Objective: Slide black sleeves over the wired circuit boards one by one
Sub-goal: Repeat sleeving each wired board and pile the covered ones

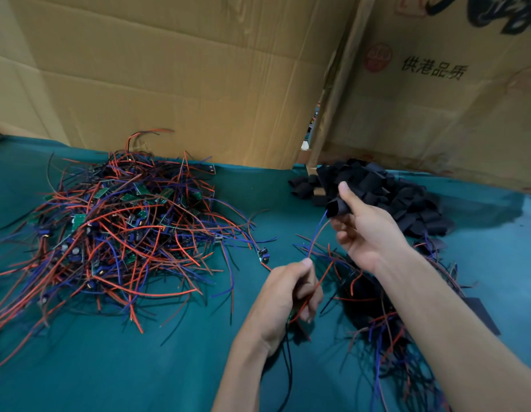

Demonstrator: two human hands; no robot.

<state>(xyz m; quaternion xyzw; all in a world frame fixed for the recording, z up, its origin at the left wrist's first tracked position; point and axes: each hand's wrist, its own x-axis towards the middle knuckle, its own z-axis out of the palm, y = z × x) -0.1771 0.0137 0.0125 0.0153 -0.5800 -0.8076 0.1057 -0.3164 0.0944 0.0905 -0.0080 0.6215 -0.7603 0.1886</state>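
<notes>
- You are at the threading step: your right hand [368, 233] pinches one black sleeve [337, 207] between thumb and curled fingers, its open mouth turned down and toward your left hand [285, 298].
- Your left hand is curled round a wired circuit board [291, 316]; only a sliver of green shows at the heel of that palm, with red strands beside it. Its thumb and forefinger pinch the board's leads [316, 236] just above the fist.
- A blue and a reddish lead rise from that pinch to the sleeve's mouth, and their tips look already inside it. Whether every lead of this board is caught there, I cannot tell.
- The next move, as I judge it, calls for you to keep the leads bunched and straight, then draw the sleeve down along them toward your left fist until it covers the board. You will likely need to free the board from your palm for that.
- Stray ends may snag the sleeve's rim, so gather them first.
- Beyond your right hand lies the heap of spare sleeves [406, 200], touching the foot of a cardboard box [436, 108].
- Below your right wrist sits a dark tangle of sleeved boards [371, 310], near enough for its wires to catch yours.
- Well to the left of your left hand sprawls the pile of bare boards [115, 227] on the green cloth [139, 367]; one stray board [262, 254] lies just above your left knuckles.
</notes>
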